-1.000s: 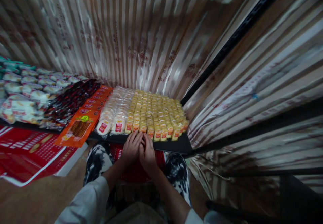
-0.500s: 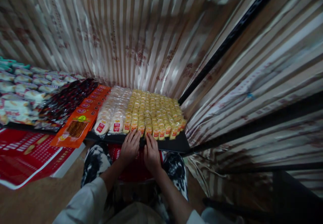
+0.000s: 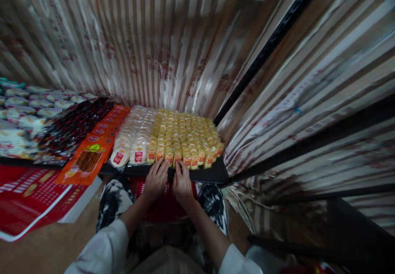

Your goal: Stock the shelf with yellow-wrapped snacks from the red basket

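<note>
Rows of small yellow wrapped snack packs (image 3: 185, 132) with orange-red labels stand packed together at the right end of a black shelf (image 3: 212, 175). My left hand (image 3: 156, 179) rests at the shelf's front edge, its stretched fingertips against the lower front of the yellow packs. Just to its right, my right hand (image 3: 182, 183) touches the front row in the same way, fingers extended. Neither hand is wrapped round a pack. Left of the yellow rows lie clear bags of round white crackers (image 3: 138, 136) with red labels.
An orange snack bag (image 3: 95, 150) overhangs the shelf front, beside dark shiny packets (image 3: 75, 121) and white packets (image 3: 18, 117). Below left is a red printed box (image 3: 33, 200). Striped sheeting (image 3: 154, 39) hangs behind; black frame bars (image 3: 262, 68) run at the right.
The view has shifted slightly, so the shelf goods appear a little further left. Both hands stay at the front row of yellow packs, with only slight finger movement.
</note>
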Tool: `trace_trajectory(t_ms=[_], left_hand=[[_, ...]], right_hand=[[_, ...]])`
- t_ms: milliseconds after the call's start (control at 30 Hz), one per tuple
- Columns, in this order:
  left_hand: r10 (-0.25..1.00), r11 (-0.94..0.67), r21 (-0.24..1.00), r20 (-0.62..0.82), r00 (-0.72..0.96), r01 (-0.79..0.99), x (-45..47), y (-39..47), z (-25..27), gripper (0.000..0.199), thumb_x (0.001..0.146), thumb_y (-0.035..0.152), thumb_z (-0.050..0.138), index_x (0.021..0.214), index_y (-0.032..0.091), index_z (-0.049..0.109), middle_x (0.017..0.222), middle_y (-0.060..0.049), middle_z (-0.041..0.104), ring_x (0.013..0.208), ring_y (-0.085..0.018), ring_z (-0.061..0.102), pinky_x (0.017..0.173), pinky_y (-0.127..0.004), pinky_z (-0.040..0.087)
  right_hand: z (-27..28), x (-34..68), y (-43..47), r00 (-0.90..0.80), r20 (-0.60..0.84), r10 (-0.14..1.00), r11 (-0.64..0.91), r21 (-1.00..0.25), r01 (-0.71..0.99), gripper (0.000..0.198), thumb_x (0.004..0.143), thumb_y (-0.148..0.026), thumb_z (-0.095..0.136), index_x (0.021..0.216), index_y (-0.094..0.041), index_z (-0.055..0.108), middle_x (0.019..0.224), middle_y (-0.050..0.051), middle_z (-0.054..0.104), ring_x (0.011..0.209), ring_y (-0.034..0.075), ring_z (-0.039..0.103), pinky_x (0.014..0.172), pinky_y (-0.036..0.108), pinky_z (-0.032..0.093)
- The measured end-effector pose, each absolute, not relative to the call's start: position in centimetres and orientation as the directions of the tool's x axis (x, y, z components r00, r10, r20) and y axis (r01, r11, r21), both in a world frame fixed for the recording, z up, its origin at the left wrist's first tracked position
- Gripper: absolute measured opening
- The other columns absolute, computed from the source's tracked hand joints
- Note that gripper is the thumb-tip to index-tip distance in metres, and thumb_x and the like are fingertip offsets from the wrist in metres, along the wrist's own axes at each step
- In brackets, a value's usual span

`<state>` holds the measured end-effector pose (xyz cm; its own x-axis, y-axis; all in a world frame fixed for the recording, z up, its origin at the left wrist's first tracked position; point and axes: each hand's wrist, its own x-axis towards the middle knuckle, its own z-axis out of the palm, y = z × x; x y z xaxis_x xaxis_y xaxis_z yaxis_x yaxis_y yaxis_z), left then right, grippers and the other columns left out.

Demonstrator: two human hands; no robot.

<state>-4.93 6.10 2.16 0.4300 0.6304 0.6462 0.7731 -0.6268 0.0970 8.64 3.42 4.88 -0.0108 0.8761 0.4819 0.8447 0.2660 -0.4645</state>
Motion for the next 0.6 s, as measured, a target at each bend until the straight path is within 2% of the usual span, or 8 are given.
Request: trace_trajectory(t_ms=[133, 300, 467, 600], left_hand=[[0.590, -0.643, 0.072, 0.682, 0.432, 0.763, -5.0, 5.9, 2.5, 0.045, 0.087, 0.012, 0.039, 0.131, 0.011, 0.048, 0.134, -0.009, 0.052, 0.137, -0.028, 0.026, 0.104, -0.043, 0.038], [0.555, -0.687, 0.031, 0.668, 0.496, 0.726, -5.0, 5.5, 3.3, 0.046, 0.086, 0.009, 0.036, 0.129, 0.014, 0.051, 0.133, -0.008, 0.053, 0.131, -0.025, 0.035, 0.103, -0.041, 0.037], [0.538, -0.711, 0.005, 0.647, 0.540, 0.703, -5.1, 5.5, 3.9, 0.044, 0.085, 0.009, 0.037, 0.125, 0.011, 0.054, 0.131, -0.009, 0.055, 0.127, -0.025, 0.040, 0.103, -0.041, 0.038], [0.546, -0.716, 0.014, 0.634, 0.548, 0.698, -5.2, 5.3, 4.4, 0.043, 0.086, 0.010, 0.039, 0.125, 0.013, 0.055, 0.131, -0.009, 0.055, 0.130, -0.024, 0.037, 0.106, -0.043, 0.033]], right_hand=[[5.3, 8.7, 3.5, 0.010, 0.480, 0.877, 0.262, -0.495, 0.828, 0.051, 0.082, -0.009, 0.035, 0.132, -0.009, 0.047, 0.124, 0.019, 0.050, 0.122, 0.026, 0.044, 0.101, 0.045, 0.044], [5.8, 8.8, 3.6, 0.054, 0.506, 0.861, 0.274, -0.550, 0.789, 0.051, 0.079, -0.005, 0.034, 0.127, -0.012, 0.053, 0.120, 0.016, 0.054, 0.118, 0.023, 0.048, 0.102, 0.043, 0.044], [6.1, 9.1, 3.3, 0.048, 0.494, 0.868, 0.294, -0.589, 0.753, 0.048, 0.081, -0.006, 0.035, 0.123, -0.013, 0.055, 0.124, 0.014, 0.055, 0.119, 0.021, 0.049, 0.103, 0.040, 0.044], [6.6, 9.9, 2.3, 0.031, 0.526, 0.850, 0.321, -0.563, 0.762, 0.047, 0.081, -0.007, 0.037, 0.124, -0.014, 0.055, 0.129, 0.013, 0.053, 0.122, 0.021, 0.046, 0.103, 0.042, 0.043]])
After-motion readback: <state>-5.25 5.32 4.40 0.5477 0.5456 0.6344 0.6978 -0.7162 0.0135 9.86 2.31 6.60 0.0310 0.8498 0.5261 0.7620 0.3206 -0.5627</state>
